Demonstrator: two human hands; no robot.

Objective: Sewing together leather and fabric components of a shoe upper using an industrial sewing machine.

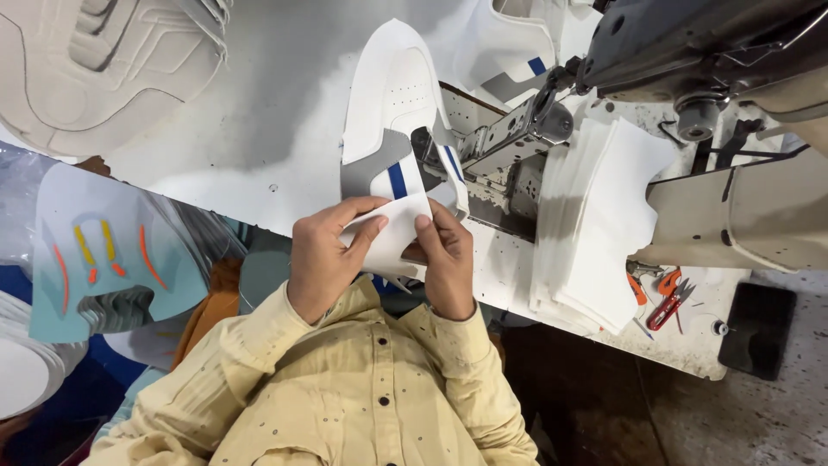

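A: Entry. Head view. Left hand (321, 259) and right hand (445, 259) both hold one white cut piece (390, 235). State of each grip?

B: Left grip: thumb and fingers pressed together on the piece's left edge, pinching it. Right grip: thumb on top, fingers under, pinching the right edge. The piece sits between the two grips, lifted just off the surface (259, 138).

A: What lies beyond the grips?

B: Just past the fingertips, touching the piece or overlapping it, a white shoe upper (392, 95) with grey and blue panels. Its far side runs to the sewing machine (526, 129). To the right of the right grip, a stack of white pieces (595, 224); further right, red snips (668, 302).

A: Progress, as a judgement?

B: The upper looks partly assembled: grey and blue panels are already on it. The white piece appears not yet joined, only held against it. The stack suggests many pieces left. I would call it an early-to-middle stage.

A: Limits of the view?

B: The needle area is hidden by the machine head (690, 43). I cannot tell whether the piece touches the upper or merely overlaps it. The fingers under the piece are hidden. Left of the left grip, a pale blue stack (112, 259) is cut off.
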